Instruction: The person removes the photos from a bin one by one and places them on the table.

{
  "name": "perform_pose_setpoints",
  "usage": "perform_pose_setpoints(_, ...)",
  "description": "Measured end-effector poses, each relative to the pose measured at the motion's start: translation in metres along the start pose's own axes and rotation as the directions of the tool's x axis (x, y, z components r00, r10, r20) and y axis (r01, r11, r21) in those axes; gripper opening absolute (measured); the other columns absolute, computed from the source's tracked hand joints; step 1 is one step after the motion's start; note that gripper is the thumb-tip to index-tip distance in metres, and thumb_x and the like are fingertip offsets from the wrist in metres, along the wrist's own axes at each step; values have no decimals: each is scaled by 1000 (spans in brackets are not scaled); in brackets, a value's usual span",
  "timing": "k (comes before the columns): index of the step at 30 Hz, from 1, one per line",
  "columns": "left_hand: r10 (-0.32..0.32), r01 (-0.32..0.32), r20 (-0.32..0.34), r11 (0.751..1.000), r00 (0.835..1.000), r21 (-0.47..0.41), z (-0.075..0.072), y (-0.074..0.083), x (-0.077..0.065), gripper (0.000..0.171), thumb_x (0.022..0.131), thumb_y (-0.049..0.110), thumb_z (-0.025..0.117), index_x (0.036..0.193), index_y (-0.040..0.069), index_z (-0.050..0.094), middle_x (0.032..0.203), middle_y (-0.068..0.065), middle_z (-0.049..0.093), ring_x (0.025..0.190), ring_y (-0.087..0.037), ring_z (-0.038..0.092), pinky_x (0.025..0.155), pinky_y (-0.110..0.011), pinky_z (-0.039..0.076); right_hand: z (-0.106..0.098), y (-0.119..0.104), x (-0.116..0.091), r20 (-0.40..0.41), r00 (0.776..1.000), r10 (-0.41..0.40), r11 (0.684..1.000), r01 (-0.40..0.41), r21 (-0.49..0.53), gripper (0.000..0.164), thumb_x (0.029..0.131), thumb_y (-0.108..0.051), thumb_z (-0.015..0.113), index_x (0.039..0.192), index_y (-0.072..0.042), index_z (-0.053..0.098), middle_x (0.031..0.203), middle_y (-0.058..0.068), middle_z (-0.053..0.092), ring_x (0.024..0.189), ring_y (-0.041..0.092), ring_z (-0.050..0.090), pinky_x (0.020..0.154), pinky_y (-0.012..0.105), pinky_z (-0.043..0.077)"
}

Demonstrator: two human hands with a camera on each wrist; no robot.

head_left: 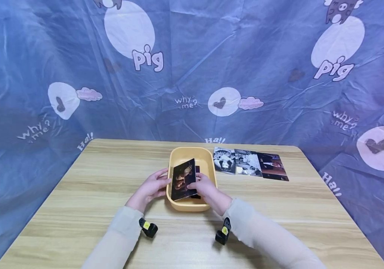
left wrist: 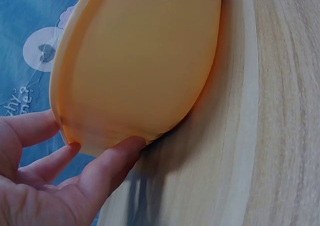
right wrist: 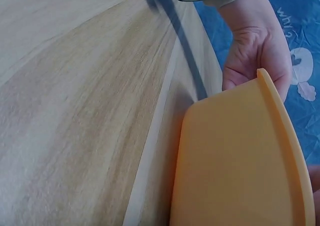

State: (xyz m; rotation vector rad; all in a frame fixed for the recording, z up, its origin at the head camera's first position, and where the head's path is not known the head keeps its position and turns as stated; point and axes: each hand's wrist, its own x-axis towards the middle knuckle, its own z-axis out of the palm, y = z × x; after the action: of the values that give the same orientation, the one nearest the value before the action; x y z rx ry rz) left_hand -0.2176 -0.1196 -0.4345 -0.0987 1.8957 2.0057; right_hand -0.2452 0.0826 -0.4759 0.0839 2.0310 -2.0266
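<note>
A yellow plastic box (head_left: 186, 207) with rounded corners sits on the table in the head view. My left hand (head_left: 149, 188) grips its left side, one fingertip over the rim; the left wrist view shows the fingers on the outer wall (left wrist: 145, 60). My right hand (head_left: 208, 188) reaches over the right rim and holds a dark photo card (head_left: 182, 181), tilted inside the box, with the thumb on its face. Another dark card (head_left: 197, 170) shows partly behind it. In the right wrist view the box wall (right wrist: 235, 161) hides most of the right hand.
Right of the box lie three photo cards in a row: a black-and-white one (head_left: 225, 160), another black-and-white one (head_left: 248, 163) and a dark coloured one (head_left: 272, 166). The wooden table (head_left: 87, 194) ends at a blue printed curtain (head_left: 185, 123).
</note>
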Motion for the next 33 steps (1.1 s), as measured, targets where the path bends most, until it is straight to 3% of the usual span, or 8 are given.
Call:
perform_pose_setpoints(5,14,-14,25,1000,1000,-1,2,0,1,61,96,3,51,152,5,26,151,-27,33,129,-42,47,99,-51,51,10,-36,-37,7,999,52,997,-51,-60,50,74,20,59,122,13,45,106,26,63,84,28,69,75,37,62)
perform_pose_setpoints(10,53,-52,50,998,997,-20,0,-1,-4,66,93,9,60,150,6,29,149,-28,36,122,-38,55,95,-49,54,6,-41,-37,-54,997,52,994,-57,-95,50,74,20,62,120,12,44,104,26,64,78,23,66,74,35,61)
perform_pose_setpoints(15,24,-24,15,1000,1000,-3,2,-1,-4,63,95,4,53,151,3,25,150,-29,33,126,-41,51,99,-52,51,4,-45,-39,-95,993,70,987,-83,-135,45,80,15,63,119,10,40,102,25,64,75,20,65,71,34,61)
perform_pose_setpoints(18,12,-12,10,1000,1000,-1,3,-2,-2,61,96,2,50,152,3,24,151,-29,32,128,-42,48,99,-51,51,0,-41,-36,-92,995,32,988,-46,-149,40,84,9,63,118,7,42,101,21,63,75,21,66,66,33,59)
perform_pose_setpoints(21,7,-7,13,1000,1000,-6,3,-1,-3,61,97,2,49,152,4,24,151,-29,32,129,-43,47,100,-51,50,-19,5,8,-22,998,-57,994,55,-95,31,84,4,63,111,4,46,91,16,63,71,21,68,58,29,57)
perform_pose_setpoints(25,4,-3,17,1000,1000,-5,3,0,-3,61,98,2,48,153,4,22,152,-28,30,131,-45,44,101,-52,49,-23,20,23,12,995,-98,990,99,-104,24,86,3,60,108,10,54,88,18,65,74,22,68,65,32,59)
perform_pose_setpoints(29,4,-4,18,1000,1000,-7,3,0,-3,61,97,2,48,153,4,22,152,-29,30,131,-46,43,102,-53,48,-5,-30,-23,-59,996,-71,975,56,-215,26,90,6,53,113,19,55,97,25,66,79,23,66,75,30,57)
perform_pose_setpoints(33,5,-5,19,1000,1000,-12,3,0,-3,61,97,2,48,152,4,22,152,-29,30,132,-45,43,102,-53,48,-1,-47,-36,-109,993,-54,976,29,-214,31,90,7,52,119,20,52,92,22,63,76,19,62,72,24,53)
